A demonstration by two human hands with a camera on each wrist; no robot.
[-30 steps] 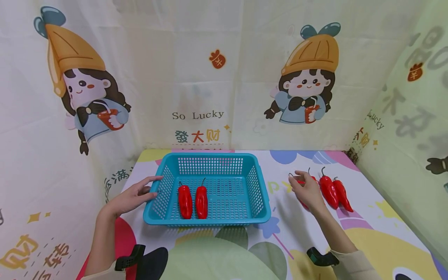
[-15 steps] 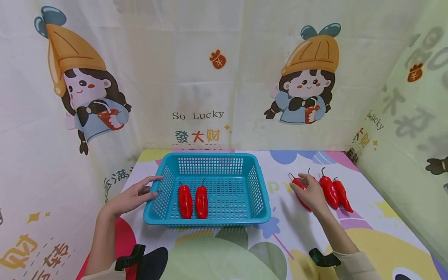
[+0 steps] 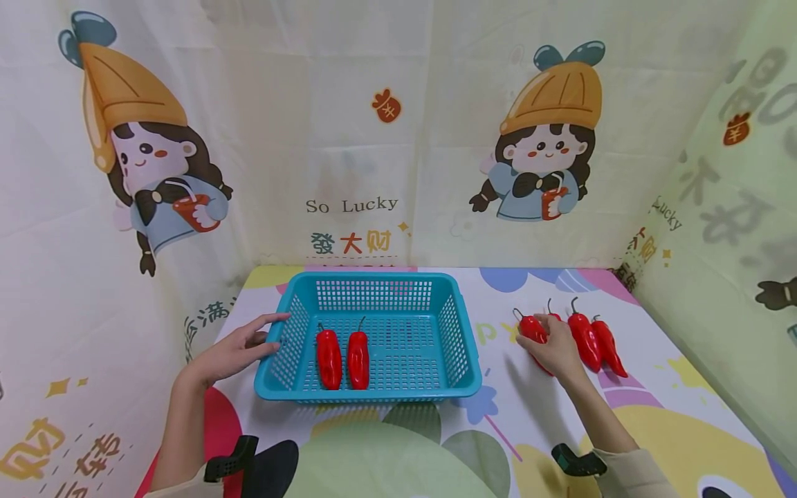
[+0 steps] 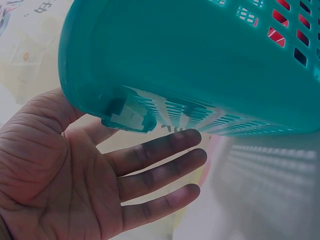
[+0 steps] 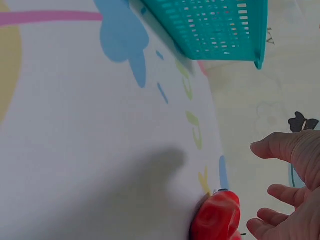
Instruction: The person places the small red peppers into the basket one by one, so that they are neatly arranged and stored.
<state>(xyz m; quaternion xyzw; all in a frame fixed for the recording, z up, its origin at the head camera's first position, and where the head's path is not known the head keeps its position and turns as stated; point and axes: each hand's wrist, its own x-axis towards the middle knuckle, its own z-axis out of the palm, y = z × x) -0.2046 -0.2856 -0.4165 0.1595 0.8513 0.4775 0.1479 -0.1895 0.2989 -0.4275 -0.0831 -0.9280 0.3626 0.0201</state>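
In the head view, a blue-green plastic basket [image 3: 389, 394] holds two red chili peppers, a left one [image 3: 328, 360] and a right one [image 3: 358, 360]. My left hand [image 3: 233, 353] touches the basket's left rim with thumb and index finger; the left wrist view shows its other fingers spread and fairly straight below the rim. Over on the right, my right hand [image 3: 556, 346] hovers beside a red chili pepper [image 3: 532, 328], partly covering it. The right wrist view shows that hand's fingers apart, with a gap to the nearest pepper [image 5: 217, 215].
Behind and right of my right hand lie more red peppers: one mostly hidden [image 3: 554, 316], one large [image 3: 584, 339] and one slimmer [image 3: 609, 349]. A printed cloth [image 3: 436, 443] covers the table. Patterned curtains [image 3: 448, 138] stand at the back and sides.
My right hand has shifted slightly right and down, uncovering more of the pepper beside it. My left hand, the basket and the peppers have stayed put.
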